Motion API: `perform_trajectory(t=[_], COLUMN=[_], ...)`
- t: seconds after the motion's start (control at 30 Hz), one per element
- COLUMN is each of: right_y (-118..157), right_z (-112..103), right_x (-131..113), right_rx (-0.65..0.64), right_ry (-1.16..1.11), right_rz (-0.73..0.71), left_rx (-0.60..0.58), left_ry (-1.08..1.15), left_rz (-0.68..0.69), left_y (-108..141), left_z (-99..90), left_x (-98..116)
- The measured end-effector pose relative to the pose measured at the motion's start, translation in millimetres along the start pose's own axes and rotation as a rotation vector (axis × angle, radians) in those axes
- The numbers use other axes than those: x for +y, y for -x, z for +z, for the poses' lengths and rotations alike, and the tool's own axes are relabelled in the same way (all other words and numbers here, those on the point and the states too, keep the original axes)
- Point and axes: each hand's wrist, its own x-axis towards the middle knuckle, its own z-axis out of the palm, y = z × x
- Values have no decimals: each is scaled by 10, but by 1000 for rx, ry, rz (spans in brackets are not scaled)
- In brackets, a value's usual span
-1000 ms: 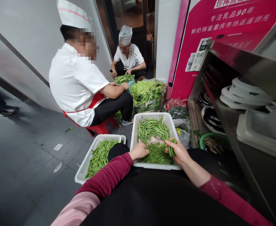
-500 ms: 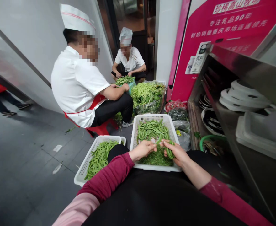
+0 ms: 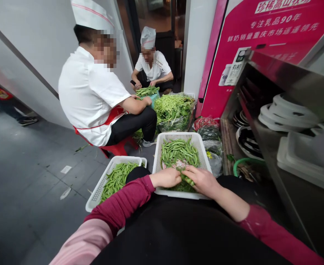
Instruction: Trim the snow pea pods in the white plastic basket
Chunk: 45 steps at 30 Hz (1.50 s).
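A white perforated basket (image 3: pixel 205 149) rests in front of me, with green pea pods (image 3: pixel 180 151) in its far half and fine green trimmings (image 3: pixel 182 187) in the near half. Low over the trimmings, my right hand (image 3: pixel 206 181) is closed around a few pea pods (image 3: pixel 189 180), whose ends poke out below its fingers. Close beside it, my left hand (image 3: pixel 168 177) is closed with its fingertips pinched; what lies between them is hidden. More pea pods (image 3: pixel 118 180) fill a second white basket (image 3: pixel 95 193) to my left.
Two co-workers in white hats sit ahead, one on a red stool (image 3: pixel 120 146), handling green stems. A heap of leafy greens (image 3: pixel 174 110) stands beyond my basket. On the right are bagged goods (image 3: pixel 210 132), a green tub (image 3: pixel 238 165) and a metal shelf (image 3: pixel 282 145) with dishes.
Both hands have dropped lower into the basket, and my right hand has turned knuckles up over its pods. The pod stretched between my fingertips is no longer visible there.
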Motion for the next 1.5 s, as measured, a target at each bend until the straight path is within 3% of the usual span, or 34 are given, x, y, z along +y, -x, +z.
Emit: perform_trajectory(t=[0.07, 0.17, 0.23, 0.3, 0.4, 0.47, 0.53, 0.6, 0.7, 0.77, 0.93, 1.07, 1.13, 1.2, 1.27, 1.37, 1.5], right_y=[-48, -121, -156, -177, -162, -108, -41, 1, -32, -90, -147, -76, -33, -2, 6, -26, -69], right_z=[-11, 61, 132, 166, 96, 20, 1, 70, 266, 368, 410, 380, 362, 352, 353, 365, 361], right_x=[-37, -79, -70, 8, 264, 443, 517, 440, 152, -22, -144, -45, 36, 106, 133, 86, -10], right_rx=[-172, -153, -19, 206, 598, 687, 574, 351, 89, 51, 52, 165, 246, 277, 284, 293, 262], right_ry=[91, -82, -430, -879, -1442, -1621, -1667, -1644, -1604, -1586, -1489, -1480, -1512, -1537, -1539, -1516, -1450], right_rz=[-31, 143, 391, 653, 876, 951, 1020, 1044, 954, 865, 796, 870, 945, 996, 1024, 1012, 989], left_rx=[-17, 153, 347, 446, 395, 380, 394, 367, 353, 415, 643, 770, 698, 542, 421, 388, 322], left_ry=[-159, -161, 37, 405, 1099, 1416, 1570, 1673, 1823, 1837, 1761, 1521, 1303, 1038, 732, 301, 9], left_rz=[58, 44, -30, -137, -308, -377, -360, -254, -89, -37, 7, -179, -288, -315, -220, -10, 69], left_y=[26, 3, -61, -148, -270, -331, -387, -441, -501, -519, -556, -517, -416, -277, -146, -38, -36], left_z=[-10, 39, 116, 216, 344, 362, 311, 224, 127, 123, 203, 241, 287, 350, 399, 390, 295], left_x=[36, 49, 24, -23, -111, -163, -189, -169, -52, 47, 140, -76, -200, -254, -216, -60, 76])
